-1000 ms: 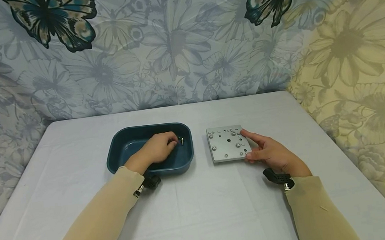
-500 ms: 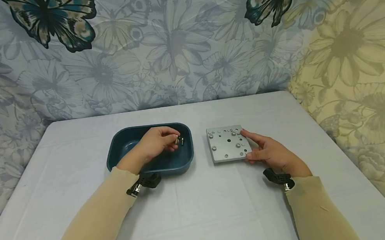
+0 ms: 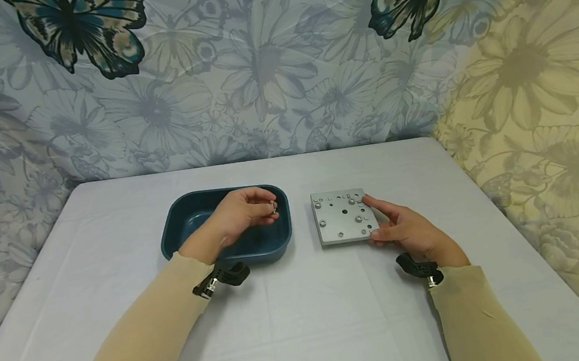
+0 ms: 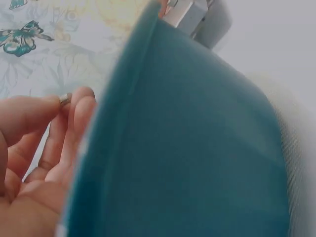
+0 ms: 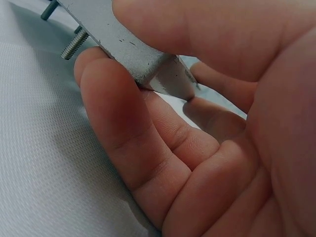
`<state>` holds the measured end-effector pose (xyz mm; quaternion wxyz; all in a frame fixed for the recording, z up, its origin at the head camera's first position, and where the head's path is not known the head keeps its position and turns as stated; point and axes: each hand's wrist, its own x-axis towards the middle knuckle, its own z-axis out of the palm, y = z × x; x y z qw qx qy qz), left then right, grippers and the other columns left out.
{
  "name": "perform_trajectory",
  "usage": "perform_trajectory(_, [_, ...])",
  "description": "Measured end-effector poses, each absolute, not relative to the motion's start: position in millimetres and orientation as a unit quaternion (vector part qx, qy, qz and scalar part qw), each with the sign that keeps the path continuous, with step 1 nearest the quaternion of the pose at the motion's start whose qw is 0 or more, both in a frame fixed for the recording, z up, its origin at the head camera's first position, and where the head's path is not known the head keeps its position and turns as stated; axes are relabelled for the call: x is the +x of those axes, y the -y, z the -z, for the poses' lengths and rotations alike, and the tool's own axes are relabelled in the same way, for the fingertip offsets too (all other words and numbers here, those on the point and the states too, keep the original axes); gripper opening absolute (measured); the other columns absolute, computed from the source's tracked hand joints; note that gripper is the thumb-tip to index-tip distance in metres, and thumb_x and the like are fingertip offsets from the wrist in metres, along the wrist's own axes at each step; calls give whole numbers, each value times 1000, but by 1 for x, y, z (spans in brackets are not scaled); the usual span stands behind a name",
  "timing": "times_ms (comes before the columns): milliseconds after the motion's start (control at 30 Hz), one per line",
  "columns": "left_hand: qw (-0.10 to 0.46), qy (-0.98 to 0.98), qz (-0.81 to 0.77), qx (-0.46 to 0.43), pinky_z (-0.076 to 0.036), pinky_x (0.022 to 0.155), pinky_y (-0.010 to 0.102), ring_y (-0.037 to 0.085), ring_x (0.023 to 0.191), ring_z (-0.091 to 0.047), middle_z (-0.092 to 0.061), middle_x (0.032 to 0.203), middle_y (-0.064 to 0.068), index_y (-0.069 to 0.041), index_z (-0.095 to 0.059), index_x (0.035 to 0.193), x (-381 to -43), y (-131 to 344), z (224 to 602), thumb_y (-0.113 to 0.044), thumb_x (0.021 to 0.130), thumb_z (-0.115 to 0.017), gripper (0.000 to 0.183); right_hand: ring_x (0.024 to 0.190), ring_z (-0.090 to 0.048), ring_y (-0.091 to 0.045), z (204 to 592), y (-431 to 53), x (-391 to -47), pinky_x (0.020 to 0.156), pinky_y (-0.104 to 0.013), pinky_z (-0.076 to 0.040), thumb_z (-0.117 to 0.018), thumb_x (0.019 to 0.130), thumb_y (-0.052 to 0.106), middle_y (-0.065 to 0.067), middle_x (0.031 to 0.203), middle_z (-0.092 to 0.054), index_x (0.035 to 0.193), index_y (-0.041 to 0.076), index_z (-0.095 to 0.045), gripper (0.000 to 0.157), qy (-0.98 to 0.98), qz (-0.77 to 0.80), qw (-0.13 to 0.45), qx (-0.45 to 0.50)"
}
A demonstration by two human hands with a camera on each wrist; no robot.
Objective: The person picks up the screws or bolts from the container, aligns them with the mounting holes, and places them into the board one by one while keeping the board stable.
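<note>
Over the right part of a dark teal tray [image 3: 191, 251], my left hand [image 3: 242, 215] pinches a small metal screw [image 3: 273, 207] between thumb and fingertips. In the left wrist view the screw [image 4: 64, 98] shows only as a short metal end; the rest is hidden by the fingers. My right hand [image 3: 411, 229] grips the right edge of a square silver metal plate [image 3: 332, 214], which has several holes and screw heads on top. Seen from the right wrist, a threaded screw shank [image 5: 75, 45] sticks out below the plate [image 5: 128, 49].
Both tray and plate are on a white-covered table [image 3: 304, 320], the tray left of the plate with a gap between. Behind the table hangs a flowered cloth [image 3: 269, 88] with butterflies. The tray wall [image 4: 192, 133] fills much of the left wrist view.
My left hand has risen from inside the tray and moved slightly right, with the screw now between its fingertips. The right hand and the plate have stayed in place.
</note>
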<state>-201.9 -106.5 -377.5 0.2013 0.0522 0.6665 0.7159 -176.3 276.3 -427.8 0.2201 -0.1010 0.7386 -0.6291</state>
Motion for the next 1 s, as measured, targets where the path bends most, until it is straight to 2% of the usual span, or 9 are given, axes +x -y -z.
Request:
perform_trajectory(133, [187, -666, -721, 37, -57, 81, 35, 24, 87, -70, -66, 106, 19, 9, -63, 116, -203, 97, 379, 6, 93, -66, 23, 79, -64, -16, 428, -277, -176, 70, -26, -55, -82, 83, 8, -19, 147, -42, 160, 18, -26, 95, -743, 624, 218, -101])
perform_trajectory(267, [176, -655, -734, 28, -57, 80, 33, 23, 86, -69, -66, 101, 16, 8, -63, 114, -202, 86, 379, 7, 92, -66, 21, 79, -64, -17, 428, -277, -177, 70, -26, -55, -82, 82, 8, -19, 145, -43, 159, 18, -27, 95, -744, 624, 218, -100])
perform_trajectory(600, [160, -679, -715, 42, -56, 83, 33, 23, 91, -69, -61, 122, 27, 6, -68, 114, -207, 56, 374, 4, 94, -65, 20, 78, -64, -17, 429, -277, -177, 70, -26, -55, -82, 82, 7, -19, 145, -44, 159, 18, -27, 96, -740, 628, 218, -99])
perform_trajectory(833, [150, -724, -671, 55, -56, 82, 32, 26, 94, -69, -65, 115, 16, -2, -72, 108, -213, 38, 370, 2, 93, -68, 15, 77, -64, -17, 430, -277, -177, 70, -26, -55, -82, 82, 6, -18, 148, -41, 159, 18, -28, 95, -739, 630, 216, -97])
perform_trajectory(1000, [145, -774, -612, 73, -55, 85, 43, 27, 89, -70, -64, 113, 5, -10, -73, 109, -217, 27, 367, -5, 94, -69, 16, 77, -65, -19, 429, -277, -177, 70, -27, -56, -82, 81, 6, -16, 153, -35, 159, 18, -28, 95, -737, 635, 212, -97])
